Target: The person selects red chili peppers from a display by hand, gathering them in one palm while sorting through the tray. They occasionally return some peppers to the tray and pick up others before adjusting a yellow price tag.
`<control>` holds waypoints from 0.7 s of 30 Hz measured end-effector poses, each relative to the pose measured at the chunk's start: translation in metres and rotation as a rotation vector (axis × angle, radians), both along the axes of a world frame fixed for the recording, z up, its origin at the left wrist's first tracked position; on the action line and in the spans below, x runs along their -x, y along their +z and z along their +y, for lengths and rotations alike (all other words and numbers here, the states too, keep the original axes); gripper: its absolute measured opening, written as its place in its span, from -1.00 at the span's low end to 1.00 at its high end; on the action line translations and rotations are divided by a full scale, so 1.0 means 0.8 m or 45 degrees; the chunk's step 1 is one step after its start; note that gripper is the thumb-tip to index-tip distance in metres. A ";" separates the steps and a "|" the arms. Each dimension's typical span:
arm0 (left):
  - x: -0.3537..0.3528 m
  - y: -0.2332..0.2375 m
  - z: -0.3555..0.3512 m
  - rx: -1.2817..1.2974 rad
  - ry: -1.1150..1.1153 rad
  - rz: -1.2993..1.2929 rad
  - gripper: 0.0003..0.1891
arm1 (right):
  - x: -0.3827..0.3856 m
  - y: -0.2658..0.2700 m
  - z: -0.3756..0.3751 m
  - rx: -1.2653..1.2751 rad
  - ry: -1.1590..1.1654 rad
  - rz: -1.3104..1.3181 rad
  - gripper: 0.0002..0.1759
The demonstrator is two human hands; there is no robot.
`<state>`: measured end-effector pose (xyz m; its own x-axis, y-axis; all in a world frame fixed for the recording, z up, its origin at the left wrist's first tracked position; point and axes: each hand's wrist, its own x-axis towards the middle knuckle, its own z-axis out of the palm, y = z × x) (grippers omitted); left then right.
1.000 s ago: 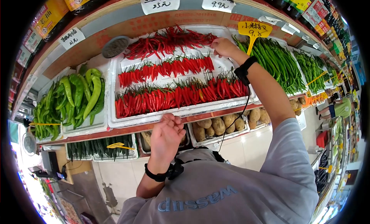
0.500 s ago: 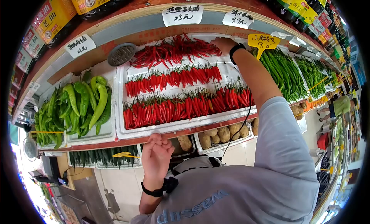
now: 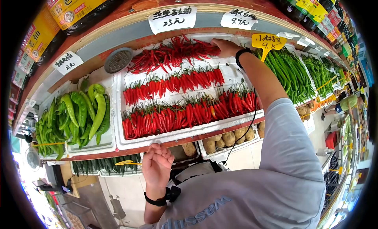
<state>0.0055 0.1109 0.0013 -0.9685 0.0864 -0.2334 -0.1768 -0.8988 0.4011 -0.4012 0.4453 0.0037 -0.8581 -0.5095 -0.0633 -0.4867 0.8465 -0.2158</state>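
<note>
At the left of the frame, fat green peppers lie piled in a white box. Right of them, the white foam tray holds red chillies in rows. Your left hand sits at lower centre, just below the shelf edge under that tray, fingers loosely curled; you cannot tell whether it holds anything. At upper centre, the loose heap of red chillies fills the tray's far end. Your right hand rests on its right end, fingers down, grip hidden. Just right stands a yellow price tag, then long green chillies
</note>
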 end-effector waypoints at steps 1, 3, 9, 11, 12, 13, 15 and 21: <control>-0.001 -0.001 0.001 0.009 0.001 -0.011 -0.85 | 0.000 -0.002 0.000 0.040 0.011 0.004 -0.43; -0.002 -0.001 0.002 0.013 0.011 -0.019 -0.85 | -0.004 0.000 -0.004 -0.006 0.021 0.012 -0.45; -0.008 0.007 0.009 0.067 0.046 -0.048 -0.86 | -0.003 -0.015 -0.007 -0.250 0.132 0.228 -0.56; -0.012 0.007 0.010 0.068 0.043 -0.043 -0.87 | -0.006 -0.018 -0.003 -0.327 0.183 0.289 -0.59; -0.013 0.005 0.010 0.069 0.040 -0.038 -0.87 | -0.005 -0.023 0.001 -0.346 0.201 0.336 -0.60; -0.014 0.004 0.010 0.070 0.038 -0.031 -0.87 | -0.004 -0.027 0.004 -0.365 0.221 0.384 -0.61; -0.015 0.004 0.011 0.075 0.049 -0.037 -0.87 | -0.006 -0.027 -0.001 -0.436 0.202 0.403 -0.61; -0.025 0.005 0.012 0.041 0.069 -0.056 -0.88 | 0.003 -0.037 -0.001 -0.445 0.080 0.420 -0.64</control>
<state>0.0252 0.1201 0.0054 -0.9604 0.0255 -0.2774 -0.1459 -0.8944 0.4228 -0.4040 0.4446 -0.0259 -0.8296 -0.5575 0.0304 -0.5337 0.8078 0.2504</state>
